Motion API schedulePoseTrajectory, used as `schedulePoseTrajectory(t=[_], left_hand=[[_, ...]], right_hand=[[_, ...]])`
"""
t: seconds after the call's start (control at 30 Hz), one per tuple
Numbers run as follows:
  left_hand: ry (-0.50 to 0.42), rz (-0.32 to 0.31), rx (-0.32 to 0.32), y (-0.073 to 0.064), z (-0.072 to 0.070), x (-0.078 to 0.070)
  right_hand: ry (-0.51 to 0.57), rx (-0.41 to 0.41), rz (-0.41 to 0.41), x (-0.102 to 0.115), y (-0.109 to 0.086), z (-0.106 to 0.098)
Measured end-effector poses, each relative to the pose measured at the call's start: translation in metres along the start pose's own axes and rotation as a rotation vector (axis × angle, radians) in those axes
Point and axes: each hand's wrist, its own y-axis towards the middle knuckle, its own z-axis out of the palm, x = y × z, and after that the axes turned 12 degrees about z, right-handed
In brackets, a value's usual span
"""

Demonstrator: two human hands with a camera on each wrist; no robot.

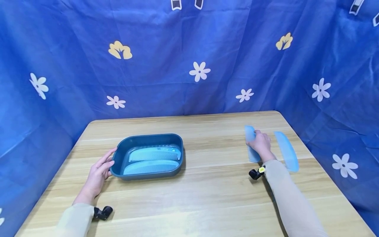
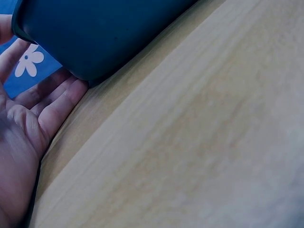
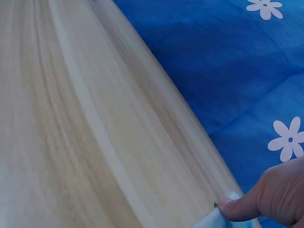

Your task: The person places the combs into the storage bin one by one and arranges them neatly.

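A dark teal plastic basin (image 1: 118, 164) stands at the left of the table, with two light-blue combs (image 1: 154, 154) lying in it side by side. My left hand (image 1: 99, 169) touches the basin's left end, its fingers spread. In the left wrist view, fingertips (image 2: 76, 92) rest low against the basin wall near the tabletop. At the right, my right hand (image 1: 260, 144) pinches a light-blue comb (image 1: 250, 133) by its middle. The right wrist view catches only the thumb on a corner of this comb (image 3: 213, 219). Another light-blue comb (image 1: 287, 151) lies just right of that hand.
The wood-grain table (image 1: 207, 197) reaches back to a blue cloth (image 1: 165, 79) with white flowers, which also hangs along both sides. Black wrist cameras (image 1: 103, 213) are strapped to both forearms. The right table edge runs close past the outer comb.
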Motion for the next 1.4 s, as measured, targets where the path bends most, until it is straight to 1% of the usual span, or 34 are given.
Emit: schedulePoseTrajectory(t=[0.13,0.27,0.37,0.53,0.6,0.97,1.17,1.4], left_hand=[[0.018,-0.005,-0.007,0.0,0.0,-0.001],[0.031,-0.009,-0.001,0.0,0.0,-0.002],[0.032,-0.01,0.006,0.0,0.001,-0.002],[0.023,-0.011,0.001,0.001,0.0,-0.003],[0.021,-0.013,-0.003,0.001,-0.001,-0.003],[-0.008,0.013,0.021,0.0,-0.001,-0.001],[0.019,-0.007,0.004,-0.001,-0.001,-0.002],[0.031,-0.008,0.002,-0.001,-0.001,-0.002]], right_hand=[[0.0,0.015,0.015,0.001,0.0,0.0],[0.031,0.028,0.032,-0.001,0.001,-0.001],[0.102,0.04,0.054,-0.002,0.0,-0.004],[0.216,0.07,0.071,-0.002,0.001,-0.012],[0.234,0.074,0.066,-0.002,0.001,-0.014],[0.381,0.107,0.113,-0.002,-0.005,-0.017],[0.422,0.118,0.113,0.0,-0.008,-0.018],[0.48,0.128,0.08,0.006,-0.01,-0.019]])
